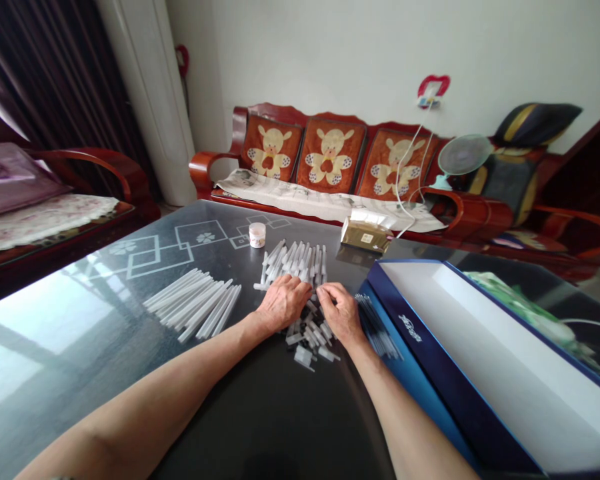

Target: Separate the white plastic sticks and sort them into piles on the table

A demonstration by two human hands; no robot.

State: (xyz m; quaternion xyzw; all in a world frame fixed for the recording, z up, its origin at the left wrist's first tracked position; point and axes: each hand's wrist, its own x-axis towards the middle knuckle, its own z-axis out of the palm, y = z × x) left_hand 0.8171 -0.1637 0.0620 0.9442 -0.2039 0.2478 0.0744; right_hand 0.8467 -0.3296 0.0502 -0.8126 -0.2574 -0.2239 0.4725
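Note:
My left hand (286, 303) and my right hand (342, 313) meet over the middle of the table, fingers bent and pressed together. What they pinch is hidden or too small to name. Just beneath them lies a heap of small whitish plastic pieces (313, 339), partly covered by the hands. Beyond the fingers rests a bunch of short white tubes (300, 257). A row of longer, thin white tubes (195, 303) is spread to the left of my left hand. Several thin dark rods (377, 327) lie beside my right wrist on a blue surface (415, 393).
A large open blue box (505, 360) with a white inside stands at the right. On the dark glossy table (260, 427) are a small white jar (257, 235) and a tissue box (365, 235). A wooden sofa (285, 180) and small fan (464, 155) are behind.

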